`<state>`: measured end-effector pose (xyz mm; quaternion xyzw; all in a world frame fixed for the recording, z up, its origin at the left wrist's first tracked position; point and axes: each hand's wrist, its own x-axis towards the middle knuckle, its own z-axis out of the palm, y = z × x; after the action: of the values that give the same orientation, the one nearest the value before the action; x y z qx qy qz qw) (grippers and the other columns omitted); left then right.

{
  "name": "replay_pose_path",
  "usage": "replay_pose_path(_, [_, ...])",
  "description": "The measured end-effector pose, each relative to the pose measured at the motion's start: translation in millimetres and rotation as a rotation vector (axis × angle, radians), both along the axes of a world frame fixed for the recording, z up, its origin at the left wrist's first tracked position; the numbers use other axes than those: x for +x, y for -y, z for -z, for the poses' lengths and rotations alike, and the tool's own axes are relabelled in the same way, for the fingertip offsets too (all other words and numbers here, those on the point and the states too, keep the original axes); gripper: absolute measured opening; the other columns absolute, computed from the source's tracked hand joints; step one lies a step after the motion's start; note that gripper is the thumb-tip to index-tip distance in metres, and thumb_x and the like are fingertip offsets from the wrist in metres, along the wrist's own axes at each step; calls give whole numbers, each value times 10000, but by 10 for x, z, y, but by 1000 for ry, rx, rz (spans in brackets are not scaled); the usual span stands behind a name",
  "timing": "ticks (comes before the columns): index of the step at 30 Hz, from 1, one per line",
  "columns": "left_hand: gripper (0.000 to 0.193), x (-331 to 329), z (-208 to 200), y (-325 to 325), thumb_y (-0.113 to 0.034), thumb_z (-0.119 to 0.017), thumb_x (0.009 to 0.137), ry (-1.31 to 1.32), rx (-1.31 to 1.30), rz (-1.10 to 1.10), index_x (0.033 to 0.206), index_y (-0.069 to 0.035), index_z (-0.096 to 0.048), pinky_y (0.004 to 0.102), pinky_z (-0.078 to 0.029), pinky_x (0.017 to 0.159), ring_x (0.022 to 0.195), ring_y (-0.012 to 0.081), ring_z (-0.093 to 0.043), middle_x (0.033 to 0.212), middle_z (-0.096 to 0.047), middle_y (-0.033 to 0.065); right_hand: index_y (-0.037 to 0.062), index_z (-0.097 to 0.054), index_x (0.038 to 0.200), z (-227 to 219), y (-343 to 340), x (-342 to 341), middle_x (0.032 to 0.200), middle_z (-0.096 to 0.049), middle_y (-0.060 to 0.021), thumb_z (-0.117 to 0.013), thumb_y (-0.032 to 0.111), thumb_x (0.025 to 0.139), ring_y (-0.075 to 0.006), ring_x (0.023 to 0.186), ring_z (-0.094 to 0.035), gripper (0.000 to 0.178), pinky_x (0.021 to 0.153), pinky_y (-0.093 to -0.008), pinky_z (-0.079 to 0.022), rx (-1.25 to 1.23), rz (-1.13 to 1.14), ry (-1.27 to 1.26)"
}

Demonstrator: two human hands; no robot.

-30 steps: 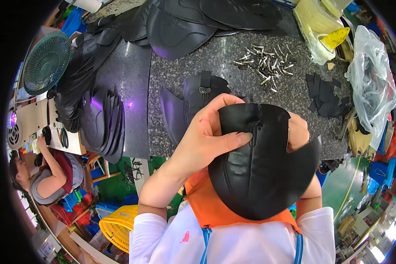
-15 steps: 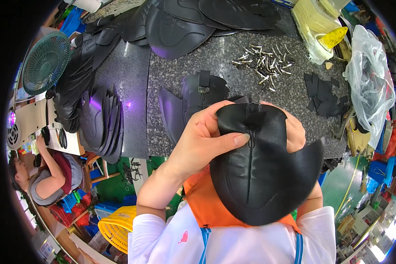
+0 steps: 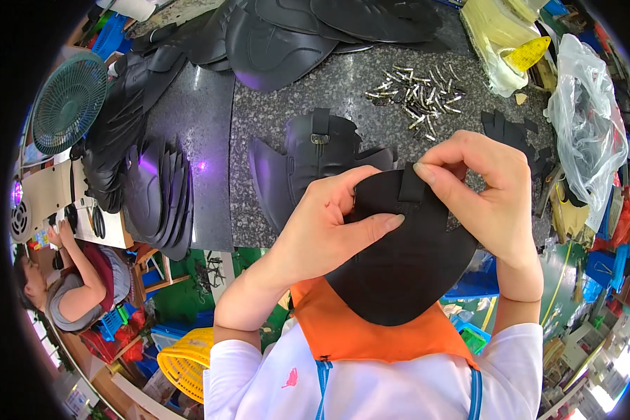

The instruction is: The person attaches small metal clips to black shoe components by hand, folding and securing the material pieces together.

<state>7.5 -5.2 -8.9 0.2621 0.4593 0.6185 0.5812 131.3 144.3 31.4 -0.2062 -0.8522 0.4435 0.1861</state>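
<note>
Right hand [image 3: 493, 192] now pinching strap [image 3: 411, 183] atop black panel [image 3: 406, 259].

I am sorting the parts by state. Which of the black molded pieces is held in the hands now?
The rounded black piece with a strap at its top edge, gripped by the left hand and right hand. The others lie on the granite table.

Both bare forearms rose from the lower edge and met at mid-frame. The left hand [image 3: 329, 227] was cupped, palm turned inward, thumb stretched flat toward the right and fingers curled behind. The right hand [image 3: 486, 192] arched over from the right, wrist bent, thumb and forefinger pinched together at its leftmost tip.
</note>
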Motion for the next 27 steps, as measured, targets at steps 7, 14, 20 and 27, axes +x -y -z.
replay_pose_path(7, [289,-7,-19,5,69,-605,835,-37,-29,9,1113,45,-528,243,-493,818,915,79,-579,984,-625,45,10,-646,779,54,-41,-10,658,-592,-54,-679,57,763,-125,540,-567,60,505,-241,-450,-16,-24,12])
replay_pose_path(14, [238,3,16,41,7,-631,831,-156,-42,61,1060,2,-563,254,-491,767,861,89,-594,934,-636,51,9,-627,846,294,-161,84,733,-600,17,-625,123,860,-58,659,-508,115,573,-236,-408,-724,-220,202])
replay_pose_path(20, [365,46,176,189,-12,-598,840,-416,-194,18,1187,-35,-486,310,-452,873,1050,156,-564,983,-636,100,32,-626,882,790,-321,152,839,-623,-87,-668,173,807,-238,809,-606,165,701,-352,-475,366,44,225])
replay_pose_path(27, [516,76,205,172,78,-512,835,-528,-77,-276,1331,-23,-412,240,-435,845,968,98,-576,1182,-552,68,45,-605,751,1005,-505,-36,798,-577,-74,-633,51,667,-239,790,-579,89,679,-355,-485,972,34,355])
